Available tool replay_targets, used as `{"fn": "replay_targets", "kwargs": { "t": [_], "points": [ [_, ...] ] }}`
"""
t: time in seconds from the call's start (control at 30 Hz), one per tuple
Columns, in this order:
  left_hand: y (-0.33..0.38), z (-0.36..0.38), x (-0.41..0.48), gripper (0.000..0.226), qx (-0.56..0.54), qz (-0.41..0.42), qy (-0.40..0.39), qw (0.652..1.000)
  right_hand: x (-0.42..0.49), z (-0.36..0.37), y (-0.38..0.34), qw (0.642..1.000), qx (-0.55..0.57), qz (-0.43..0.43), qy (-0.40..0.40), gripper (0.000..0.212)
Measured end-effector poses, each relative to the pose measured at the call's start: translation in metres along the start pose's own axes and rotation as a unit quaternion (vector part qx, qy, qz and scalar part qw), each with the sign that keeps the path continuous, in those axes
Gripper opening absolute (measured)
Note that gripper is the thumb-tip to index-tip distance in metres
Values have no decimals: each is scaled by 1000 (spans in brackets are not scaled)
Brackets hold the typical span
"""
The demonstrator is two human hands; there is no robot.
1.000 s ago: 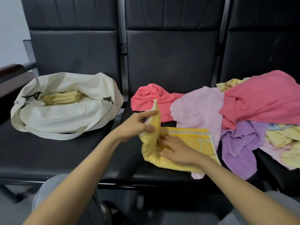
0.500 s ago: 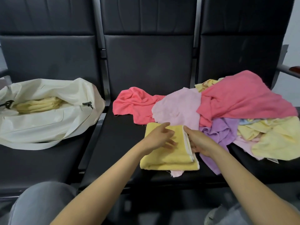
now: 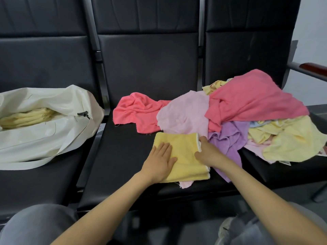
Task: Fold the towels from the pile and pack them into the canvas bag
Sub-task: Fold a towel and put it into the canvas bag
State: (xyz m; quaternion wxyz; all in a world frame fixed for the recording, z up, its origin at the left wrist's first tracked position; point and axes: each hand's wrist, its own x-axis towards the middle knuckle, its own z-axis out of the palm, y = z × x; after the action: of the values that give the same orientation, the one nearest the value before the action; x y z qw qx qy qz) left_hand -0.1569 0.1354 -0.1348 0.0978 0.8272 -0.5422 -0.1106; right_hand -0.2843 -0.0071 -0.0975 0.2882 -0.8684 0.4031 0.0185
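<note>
Pressing down on the folded yellow towel [image 3: 184, 156], the left hand [image 3: 161, 161] lies flat on its left half, fingers straight and close together. At the towel's right, white-trimmed edge, the right hand [image 3: 208, 152] has its fingers curled and its thumb on top of the cloth, pinching that edge (the fingertips themselves are hidden). The towel lies on the black middle seat [image 3: 123, 156], partly over a pale pink towel [image 3: 185, 112]. Just behind and to the right of the folded towel, touching it, spreads the loose pile [image 3: 247, 103] of coral, pale pink, purple and pale yellow cloths. Well to the folded towel's left, on the neighbouring seat, sits the canvas bag [image 3: 44, 138], its mouth open, with a pale yellow stack [image 3: 26, 117] inside.
</note>
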Motion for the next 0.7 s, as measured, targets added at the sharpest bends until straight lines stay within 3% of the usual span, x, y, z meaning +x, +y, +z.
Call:
{"fn": "replay_targets", "kwargs": {
  "t": [0.1,0.17,0.27,0.4,0.6,0.7],
  "points": [
    [0,6,-2,61,27,-11,5,1000,-4,3,2,989,-92,-76,91,59],
    [1,5,-3,61,46,-11,-1,999,-5,3,-3,972,-66,-168,153,53],
    [1,4,-3,60,53,-10,-11,998,-6,7,-17,961,-96,-233,111,45],
    [-4,5,-6,61,12,-8,-13,1000,-5,29,-6,970,-190,-152,-16,57],
    [-15,7,-13,65,-40,-37,1,999,-15,34,19,970,-200,-133,-40,87],
    [-14,10,-13,71,-72,-103,57,991,-20,29,28,974,-190,-115,-41,68]
  ]
}}
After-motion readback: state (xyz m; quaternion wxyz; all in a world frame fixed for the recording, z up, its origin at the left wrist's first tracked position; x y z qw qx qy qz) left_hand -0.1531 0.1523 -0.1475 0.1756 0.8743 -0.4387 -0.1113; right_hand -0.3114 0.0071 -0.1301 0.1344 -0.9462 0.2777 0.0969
